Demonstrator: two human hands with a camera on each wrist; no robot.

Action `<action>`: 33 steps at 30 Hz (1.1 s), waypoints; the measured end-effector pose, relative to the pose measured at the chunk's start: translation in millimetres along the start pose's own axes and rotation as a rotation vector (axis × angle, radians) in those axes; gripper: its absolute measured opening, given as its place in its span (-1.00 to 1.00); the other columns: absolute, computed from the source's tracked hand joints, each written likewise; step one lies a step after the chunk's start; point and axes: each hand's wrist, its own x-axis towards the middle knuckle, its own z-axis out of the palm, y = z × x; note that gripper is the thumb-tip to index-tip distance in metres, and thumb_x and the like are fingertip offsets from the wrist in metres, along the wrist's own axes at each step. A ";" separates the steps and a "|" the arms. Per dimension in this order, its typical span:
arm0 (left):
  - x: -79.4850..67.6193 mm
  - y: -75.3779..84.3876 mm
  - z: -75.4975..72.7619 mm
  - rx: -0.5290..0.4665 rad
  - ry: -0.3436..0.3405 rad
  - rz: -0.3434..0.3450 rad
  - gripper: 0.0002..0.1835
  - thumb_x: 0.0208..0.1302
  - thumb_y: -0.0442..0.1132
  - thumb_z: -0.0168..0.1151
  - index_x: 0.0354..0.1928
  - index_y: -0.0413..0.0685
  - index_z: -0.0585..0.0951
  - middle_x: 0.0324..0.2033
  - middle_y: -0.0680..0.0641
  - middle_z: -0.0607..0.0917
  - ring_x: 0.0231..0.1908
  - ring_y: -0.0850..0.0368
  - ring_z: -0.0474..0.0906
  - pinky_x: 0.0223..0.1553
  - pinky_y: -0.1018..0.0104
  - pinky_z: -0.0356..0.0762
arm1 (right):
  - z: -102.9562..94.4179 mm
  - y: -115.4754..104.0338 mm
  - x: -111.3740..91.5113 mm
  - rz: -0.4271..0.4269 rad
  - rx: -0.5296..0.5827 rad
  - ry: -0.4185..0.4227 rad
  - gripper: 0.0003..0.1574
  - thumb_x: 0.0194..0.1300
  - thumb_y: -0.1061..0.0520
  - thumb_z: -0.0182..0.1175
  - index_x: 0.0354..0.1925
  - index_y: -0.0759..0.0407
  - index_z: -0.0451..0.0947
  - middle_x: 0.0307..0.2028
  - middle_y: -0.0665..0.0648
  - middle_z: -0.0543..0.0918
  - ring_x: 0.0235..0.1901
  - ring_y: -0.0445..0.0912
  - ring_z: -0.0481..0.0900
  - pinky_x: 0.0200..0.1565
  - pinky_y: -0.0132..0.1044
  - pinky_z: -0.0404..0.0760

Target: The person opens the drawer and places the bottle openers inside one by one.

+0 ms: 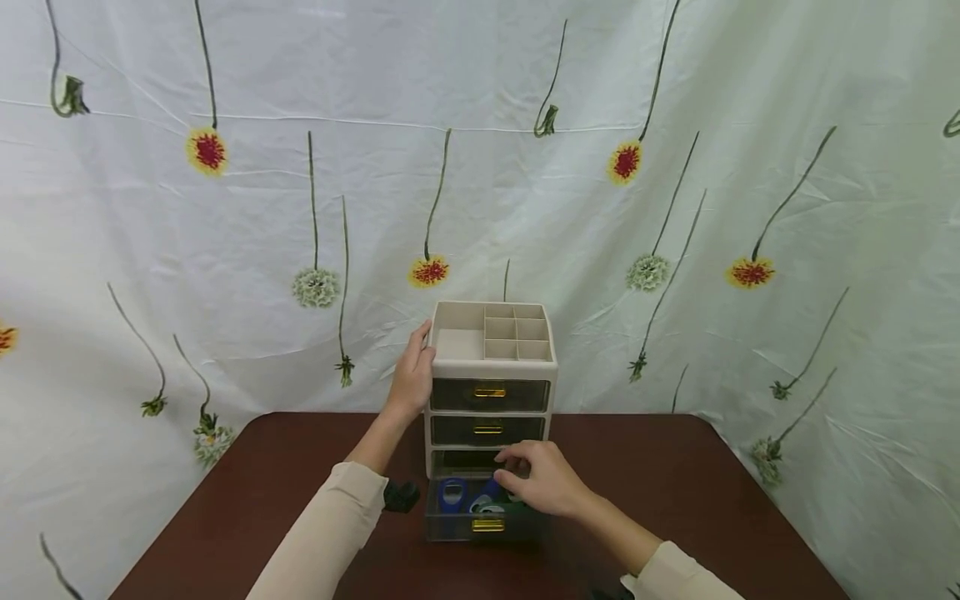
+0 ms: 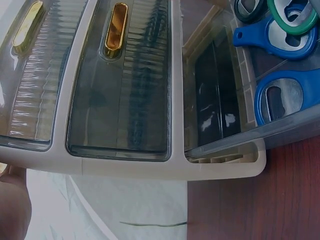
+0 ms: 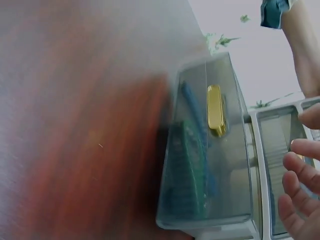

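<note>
A cream desktop drawer organizer (image 1: 459, 342) stands on the table, its bottom drawer (image 1: 448, 528) pulled out. My left hand (image 1: 412, 375) rests against the organizer's upper left side, fingers extended. Over the right part of the pulled-out drawer hovers my right hand (image 1: 549, 478), its fingers loosely bent and nothing showing between them. Inside the drawer lie blue-framed bottle openers (image 2: 264, 104) with metal plates. A green ring-shaped handle (image 2: 278, 21) lies among them, partly cut off by the view's edge.
Two smoky drawers (image 1: 459, 395) with gold handles (image 1: 488, 430) are closed above the bottom one. Divided compartments (image 1: 517, 327) form the organizer's top. The dark red-brown table (image 1: 637, 483) spreads around it, with a flowered white cloth (image 1: 375, 208) behind.
</note>
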 end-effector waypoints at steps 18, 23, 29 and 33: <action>-0.6 0.5 1.0 -0.017 0.005 0.000 -0.41 0.63 -0.22 -0.27 0.63 -0.12 0.11 0.52 -0.23 0.26 0.43 -0.20 0.27 0.38 -0.17 0.23 | 20.4 -48.4 -53.0 0.522 0.664 0.030 -0.67 0.47 0.05 0.27 -0.04 0.29 0.73 -0.34 0.04 0.68 -0.41 -0.12 0.51 -0.33 -0.25 0.51; -1.0 -1.9 1.5 -0.024 0.003 0.004 -0.40 0.63 -0.22 -0.27 0.63 -0.12 0.12 0.51 -0.26 0.27 0.41 -0.22 0.29 0.37 -0.17 0.24 | 43.6 -48.9 -64.7 0.745 0.906 -0.010 -0.66 0.52 0.06 0.19 0.00 0.30 0.70 -0.33 0.02 0.69 -0.49 -0.23 0.48 -0.41 -0.38 0.45; -2.2 -1.2 0.1 -0.025 0.010 -0.018 -0.41 0.64 -0.20 -0.28 0.63 -0.09 0.11 0.54 -0.20 0.21 0.45 -0.19 0.23 0.40 -0.16 0.20 | 67.0 -38.4 -63.9 0.865 1.007 0.046 -0.56 0.55 -0.01 0.18 0.13 0.33 0.57 -0.20 0.09 0.63 -0.39 -0.16 0.50 -0.31 -0.31 0.48; -1.4 1.1 1.2 -0.028 0.000 -0.010 -0.41 0.64 -0.23 -0.28 0.63 -0.11 0.10 0.55 -0.18 0.19 0.47 -0.17 0.19 0.42 -0.14 0.17 | 73.5 -33.4 -61.5 0.868 1.026 0.112 -0.57 0.58 0.01 0.15 0.13 0.35 0.53 -0.19 0.09 0.57 -0.38 -0.16 0.49 -0.29 -0.29 0.50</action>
